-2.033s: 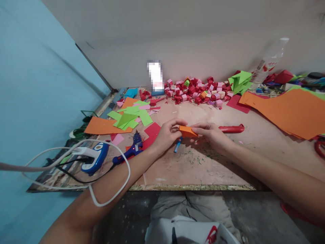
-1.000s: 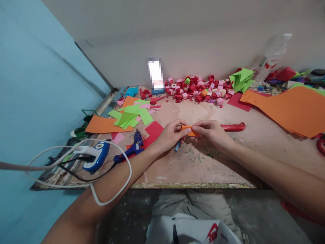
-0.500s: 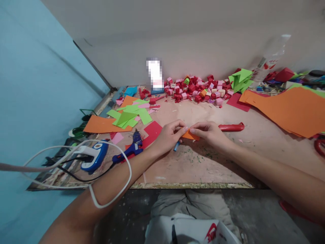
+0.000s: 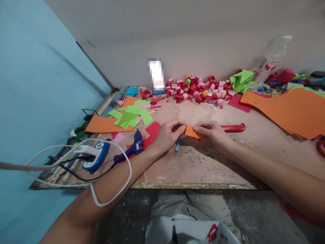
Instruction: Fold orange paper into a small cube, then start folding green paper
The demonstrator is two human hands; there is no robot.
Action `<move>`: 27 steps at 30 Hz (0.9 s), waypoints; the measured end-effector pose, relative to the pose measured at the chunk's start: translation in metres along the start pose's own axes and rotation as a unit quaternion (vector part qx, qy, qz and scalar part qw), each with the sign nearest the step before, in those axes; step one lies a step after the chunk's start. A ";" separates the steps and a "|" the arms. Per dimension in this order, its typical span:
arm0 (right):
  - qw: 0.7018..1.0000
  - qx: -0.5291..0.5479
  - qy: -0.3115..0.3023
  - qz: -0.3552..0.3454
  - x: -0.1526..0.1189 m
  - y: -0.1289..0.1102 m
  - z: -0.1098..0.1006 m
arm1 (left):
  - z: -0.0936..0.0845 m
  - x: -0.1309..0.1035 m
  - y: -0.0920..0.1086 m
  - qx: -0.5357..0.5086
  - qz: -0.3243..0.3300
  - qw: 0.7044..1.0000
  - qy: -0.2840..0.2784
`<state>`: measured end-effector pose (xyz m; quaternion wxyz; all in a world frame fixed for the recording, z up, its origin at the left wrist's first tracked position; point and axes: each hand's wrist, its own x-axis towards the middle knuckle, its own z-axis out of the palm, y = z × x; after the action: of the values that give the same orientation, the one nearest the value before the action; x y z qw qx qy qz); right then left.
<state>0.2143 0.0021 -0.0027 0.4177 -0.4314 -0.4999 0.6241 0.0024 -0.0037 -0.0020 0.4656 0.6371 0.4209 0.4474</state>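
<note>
Between my two hands is a small piece of orange paper (image 4: 192,131), held just above the table. My left hand (image 4: 170,135) pinches its left end between thumb and fingertips. At the other end, my right hand (image 4: 210,132) grips the paper the same way. A thin blue stick-like thing (image 4: 178,144), perhaps a pen, shows under my left fingers; whether they touch it I cannot tell. Behind my right hand lies a tool with a red handle (image 4: 233,127), the rest of it hidden. Red paper (image 4: 153,132) lies left of my left hand.
A blue glue gun (image 4: 135,144) and a blue-white power strip (image 4: 98,156) with a looping white cable lie left. Small red and pink paper cubes (image 4: 195,89) are heaped at the wall beside a phone (image 4: 156,75). Green strips (image 4: 129,117), orange sheets (image 4: 289,112) and a plastic bottle (image 4: 271,62) surround.
My hands have moved slightly apart at the fingertips, and more of the orange paper's flat face shows between them. The whole view has shifted a little.
</note>
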 end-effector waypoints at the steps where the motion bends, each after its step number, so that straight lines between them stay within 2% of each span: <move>1: 1.000 -0.002 -0.002 0.001 0.000 0.000 0.000 | 0.000 0.000 0.000 0.009 0.005 1.000 0.001; 6: 1.000 0.012 -0.015 0.018 -0.001 0.000 0.001 | 0.000 -0.001 0.000 0.029 0.014 0.999 -0.004; 11: 1.000 0.009 -0.025 0.004 -0.002 -0.002 0.002 | -0.001 0.000 0.000 -0.006 0.002 1.000 0.015; 16: 1.000 -0.008 -0.018 0.004 -0.003 -0.003 0.003 | -0.001 0.001 -0.001 -0.036 -0.018 0.999 -0.011; 27: 0.993 -0.110 -0.005 -0.049 0.000 -0.003 0.002 | 0.001 0.003 -0.007 0.011 -0.011 1.000 -0.001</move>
<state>0.2126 0.0020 0.0005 0.3952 -0.4462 -0.5887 0.5461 0.0037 0.0005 -0.0085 0.4635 0.6382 0.4324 0.4369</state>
